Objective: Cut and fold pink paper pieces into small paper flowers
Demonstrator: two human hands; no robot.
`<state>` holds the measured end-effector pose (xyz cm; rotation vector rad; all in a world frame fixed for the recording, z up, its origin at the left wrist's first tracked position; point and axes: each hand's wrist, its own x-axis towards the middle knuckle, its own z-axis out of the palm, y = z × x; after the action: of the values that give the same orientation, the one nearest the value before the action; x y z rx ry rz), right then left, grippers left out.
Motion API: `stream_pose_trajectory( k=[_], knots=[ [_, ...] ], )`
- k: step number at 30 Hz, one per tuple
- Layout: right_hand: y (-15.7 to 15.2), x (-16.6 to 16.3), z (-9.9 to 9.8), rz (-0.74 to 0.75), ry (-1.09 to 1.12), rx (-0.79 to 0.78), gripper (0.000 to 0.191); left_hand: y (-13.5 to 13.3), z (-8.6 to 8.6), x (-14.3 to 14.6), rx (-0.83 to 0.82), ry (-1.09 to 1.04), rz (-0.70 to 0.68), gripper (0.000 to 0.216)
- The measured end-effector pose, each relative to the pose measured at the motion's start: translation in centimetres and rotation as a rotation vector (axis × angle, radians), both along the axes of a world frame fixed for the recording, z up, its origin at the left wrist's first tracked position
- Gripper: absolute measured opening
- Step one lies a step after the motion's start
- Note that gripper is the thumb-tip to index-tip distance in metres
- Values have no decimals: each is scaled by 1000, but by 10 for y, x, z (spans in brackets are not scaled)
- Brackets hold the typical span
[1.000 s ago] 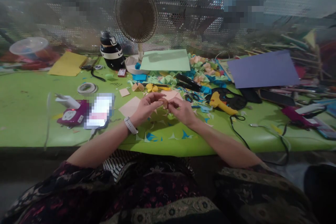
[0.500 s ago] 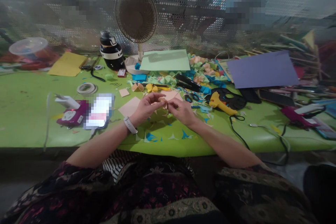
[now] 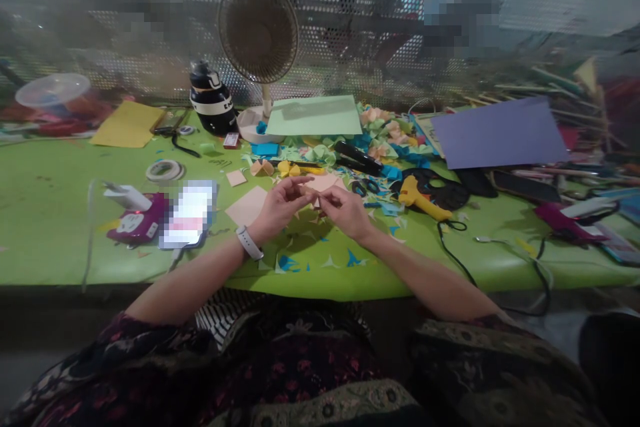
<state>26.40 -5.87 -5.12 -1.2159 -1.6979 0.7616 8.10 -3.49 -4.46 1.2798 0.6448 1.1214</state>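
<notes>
Fingertips of my left hand [image 3: 284, 203] and my right hand [image 3: 345, 208] meet over the table, both closed on a small piece of peach paper [image 3: 316, 198]. My fingers cover most of it, so its shape is hard to make out. Beneath and behind them lies a larger peach sheet [image 3: 327, 181]. Left of my left wrist is another peach sheet [image 3: 246, 205], with a small peach square [image 3: 237, 178] above it. Blue and pale paper scraps [image 3: 293, 263] are scattered in front of my hands.
Behind my hands are a black stapler [image 3: 357, 159], scissors [image 3: 365, 187] and a pile of folded paper pieces [image 3: 385, 133]. A yellow glue gun [image 3: 420, 199] lies to the right. A phone [image 3: 189, 213], tape roll [image 3: 165, 171], bottle [image 3: 213, 103] and fan [image 3: 259, 30] stand leftward.
Both hands stay together at the same spot. The fingers have shifted only slightly around the small peach paper.
</notes>
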Motion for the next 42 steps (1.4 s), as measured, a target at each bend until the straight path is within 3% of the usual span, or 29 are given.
stream_pose_trajectory(
  k=[10, 14, 17, 19, 24, 27, 30, 36, 42],
  knots=[
    [4, 1, 8, 46, 252, -107, 53, 2, -1, 0, 12, -81, -42, 52],
    [5, 1, 12, 63, 288, -176, 55, 7, -4, -5, -51, -115, -19, 41],
    [5, 1, 13, 69, 322, -232, 56, 10, -5, -7, -11, -80, -32, 35],
    [4, 1, 14, 68, 340, -250, 57, 10, -5, -7, 81, 5, -10, 37],
    [5, 1, 15, 95, 351, -276, 56, 9, -2, -7, 491, 204, 243, 29],
    [5, 2, 13, 113, 322, -263, 56, 12, -2, -9, 777, 301, 241, 18],
    [4, 4, 11, 126, 260, -196, 54, 15, -3, -10, 891, 367, 231, 15],
    [2, 5, 8, 122, 160, -78, 47, 13, 0, -11, 862, 396, 225, 11],
    [-1, 2, 8, 131, 209, -80, 38, 7, 4, -10, 776, 362, 217, 10]
  ],
)
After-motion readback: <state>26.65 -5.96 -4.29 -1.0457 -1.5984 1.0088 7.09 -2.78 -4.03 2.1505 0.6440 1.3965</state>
